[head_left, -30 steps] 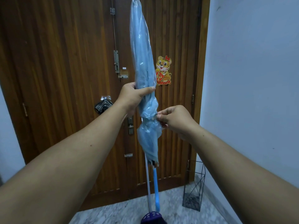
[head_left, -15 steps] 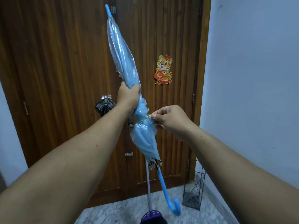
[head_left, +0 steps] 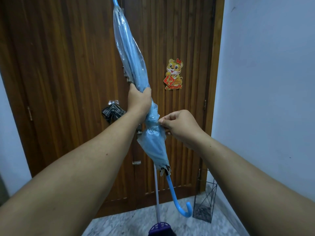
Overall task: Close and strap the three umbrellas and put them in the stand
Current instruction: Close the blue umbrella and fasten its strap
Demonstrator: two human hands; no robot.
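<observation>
I hold the closed blue umbrella [head_left: 131,65] up in front of the wooden door [head_left: 68,82], tilted so its tip leans up and to my left and its curved blue handle [head_left: 180,201] hangs low to my right, above the floor. My left hand [head_left: 139,101] is wrapped around the folded canopy at about its middle, fingers [head_left: 147,91] curled round the far side and thumb on the near side, so the plastic bunches in my grasp. Just below it, my right hand [head_left: 180,126] sits against the right side of the canopy, where the folds are gathered tight; my thumb and forefinger pinch something small at that gathered spot, but it is too small for me to tell what it is. The other fingers of that hand are curled in. Below my right hand the canopy flares out again down to the rib ends [head_left: 165,169].

The wire umbrella stand [head_left: 205,201] stands on the floor in the corner by the wall, just beside the umbrella's handle and not touching it. A striped folded umbrella [head_left: 112,112] hangs on the door to the left of my left wrist. A tiger sticker [head_left: 173,74] is on the door above my right hand.
</observation>
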